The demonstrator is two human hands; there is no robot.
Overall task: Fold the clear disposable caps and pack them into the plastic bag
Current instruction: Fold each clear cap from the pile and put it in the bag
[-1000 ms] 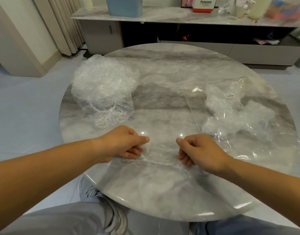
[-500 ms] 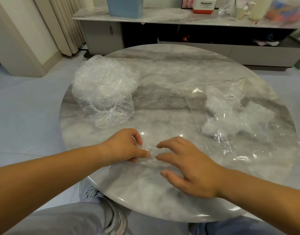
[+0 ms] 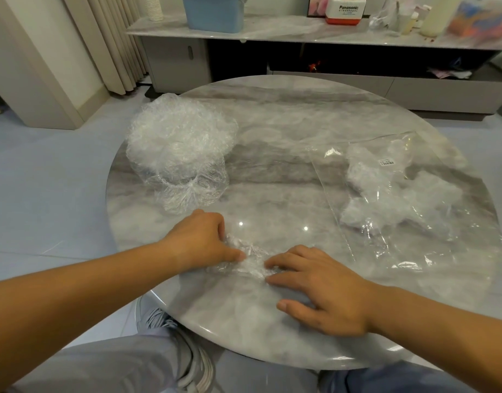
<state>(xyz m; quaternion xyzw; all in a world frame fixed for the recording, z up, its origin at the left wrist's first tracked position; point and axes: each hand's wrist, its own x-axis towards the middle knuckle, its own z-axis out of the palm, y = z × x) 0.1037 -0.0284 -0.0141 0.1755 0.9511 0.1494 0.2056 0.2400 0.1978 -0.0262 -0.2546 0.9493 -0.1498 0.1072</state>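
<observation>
A clear disposable cap (image 3: 248, 258) lies bunched on the round marble table (image 3: 286, 131), near its front edge. My left hand (image 3: 201, 242) grips the cap's left end with curled fingers and thumb. My right hand (image 3: 320, 287) lies flat with spread, straight fingers pressing the cap's right end. A puffy heap of unfolded clear caps (image 3: 178, 148) stands at the table's left. On the right lies a clear plastic bag (image 3: 400, 194) with several folded caps inside.
A low marble-topped cabinet (image 3: 315, 35) behind the table carries a blue bin (image 3: 213, 12), a Panasonic box and bottles. Curtains hang at the back left. My knees in grey trousers show below the table's front edge.
My right hand went from a pinch to flat, spread fingers and slid left onto the cap. The cap is now bunched narrower between both hands. My left hand has stayed in place.
</observation>
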